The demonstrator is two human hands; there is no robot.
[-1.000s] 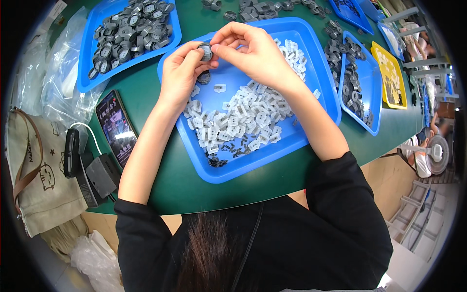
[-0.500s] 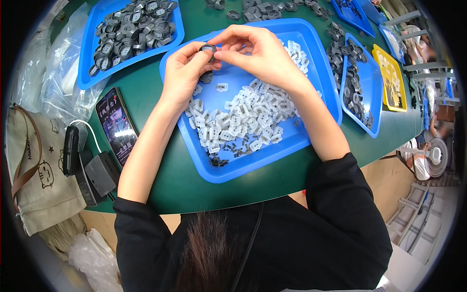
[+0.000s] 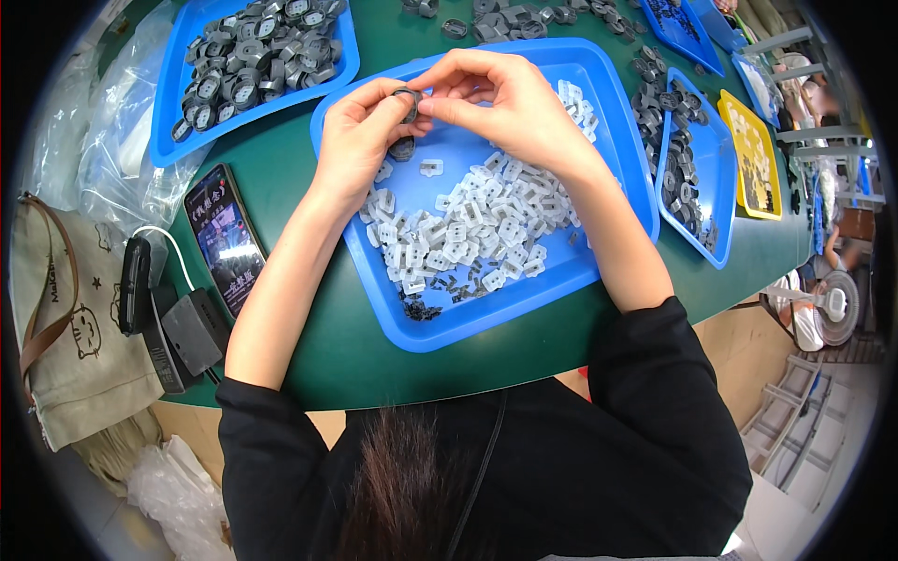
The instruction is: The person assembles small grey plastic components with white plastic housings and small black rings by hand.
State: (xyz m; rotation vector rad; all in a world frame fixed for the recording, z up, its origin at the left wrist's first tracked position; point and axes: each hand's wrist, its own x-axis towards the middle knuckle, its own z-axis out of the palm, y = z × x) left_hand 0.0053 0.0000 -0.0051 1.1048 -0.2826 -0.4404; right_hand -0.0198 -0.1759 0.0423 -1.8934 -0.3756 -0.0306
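Over the far left part of a blue tray [image 3: 426, 335], my left hand [image 3: 360, 126] pinches a round dark grey plastic housing [image 3: 410, 105] between thumb and fingers. From the other side my right hand [image 3: 500, 98] closes its thumb and index finger at the housing's edge. Whether the right fingertips also hold a small part is hidden. A second dark grey housing [image 3: 402, 148] shows just below the left fingers. In the tray lie a heap of translucent white plastic plates [image 3: 486, 220] and, at its near left corner, a scatter of tiny black parts [image 3: 421, 309].
At the upper left, another blue tray [image 3: 161, 131] holds many grey housings. To the right stand a blue tray [image 3: 716, 229] with more housings and a yellow tray [image 3: 772, 210]. A smartphone [image 3: 224, 238], a grey box-shaped device [image 3: 196, 332] and a cloth bag [image 3: 94, 374] lie left.
Both hands stay pinched at the housing, with only a very slight shift of the fingers. The whole view has moved a few pixels; the trays look unchanged.
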